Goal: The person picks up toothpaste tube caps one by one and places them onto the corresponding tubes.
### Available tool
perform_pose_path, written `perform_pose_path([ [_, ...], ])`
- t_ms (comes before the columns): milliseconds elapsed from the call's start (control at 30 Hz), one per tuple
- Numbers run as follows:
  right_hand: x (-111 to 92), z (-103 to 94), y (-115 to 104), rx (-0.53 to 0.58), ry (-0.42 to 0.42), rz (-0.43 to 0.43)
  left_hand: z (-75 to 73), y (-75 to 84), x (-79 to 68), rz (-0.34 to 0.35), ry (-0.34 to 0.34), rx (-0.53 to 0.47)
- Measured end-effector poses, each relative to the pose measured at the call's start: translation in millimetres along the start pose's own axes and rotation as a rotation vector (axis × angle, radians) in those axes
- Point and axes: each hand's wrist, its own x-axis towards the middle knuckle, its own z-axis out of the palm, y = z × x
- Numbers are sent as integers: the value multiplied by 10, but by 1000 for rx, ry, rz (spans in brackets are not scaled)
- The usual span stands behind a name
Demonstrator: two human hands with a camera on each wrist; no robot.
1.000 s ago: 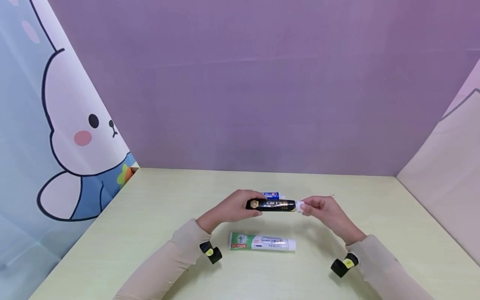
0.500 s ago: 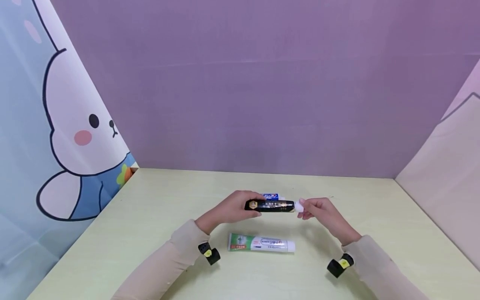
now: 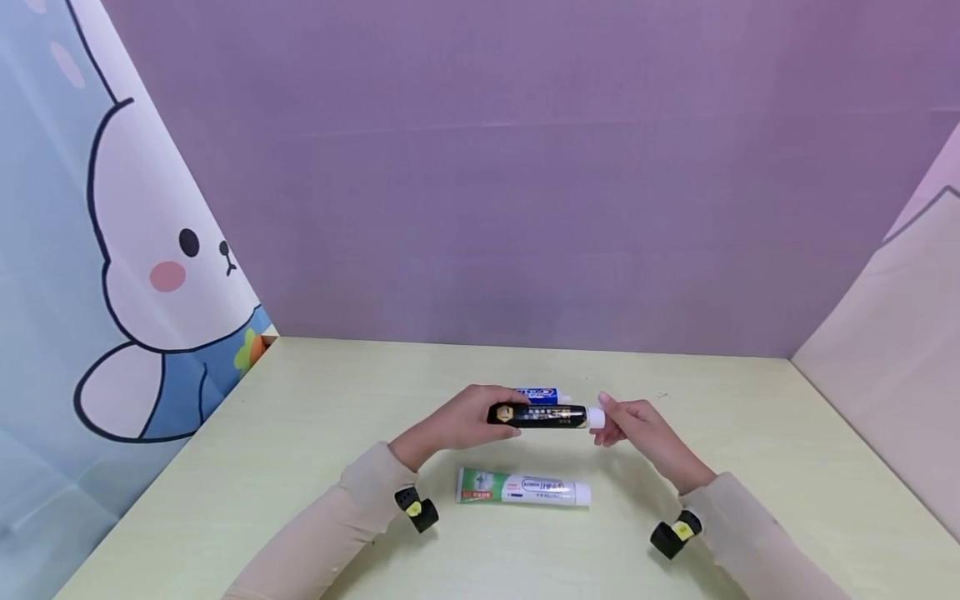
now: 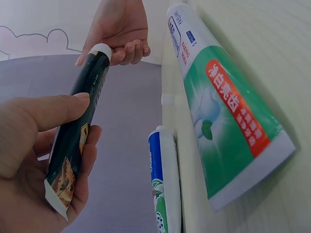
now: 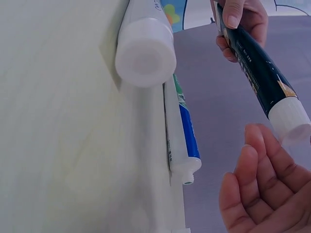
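Observation:
My left hand grips the crimped end of a black toothpaste tube, thumb on one side and fingers on the other. The tube lies level above the table, its white cap pointing right. Around that cap my right hand is loosely spread; in the right wrist view its fingers are half bent and apart from the cap. A green and white toothpaste tube lies on the table nearer to me. Behind the black tube, partly hidden, is a blue toothpaste tube with a bare narrow nozzle.
The pale wooden table ends at a purple backdrop. A cloth with a cartoon rabbit hangs at the left, and a pale cloth at the right. Each wrist wears a small black camera.
The right fingers and thumb have loosened from the white cap, and more of it shows. The black tube has shifted very slightly left and toward me. The left hand keeps its grip.

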Motion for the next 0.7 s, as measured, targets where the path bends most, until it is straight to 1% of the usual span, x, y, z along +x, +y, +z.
perform_pose_path([
  [133,-11,-14,10,6,-20,5,-5,-6,-9,0,0,5],
  [200,-31,-31,17,6,-12,13,-8,-4,-15,2,-1,3],
  [300,-65,-61,32,-1,10,-16,-13,-3,-20,2,-1,1],
  [533,-73,-83,90,-103,0,-167,-14,-16,-19,6,1,3],
  [700,-50,-64,122,-138,27,-246,-11,-17,-12,6,-2,-15],
])
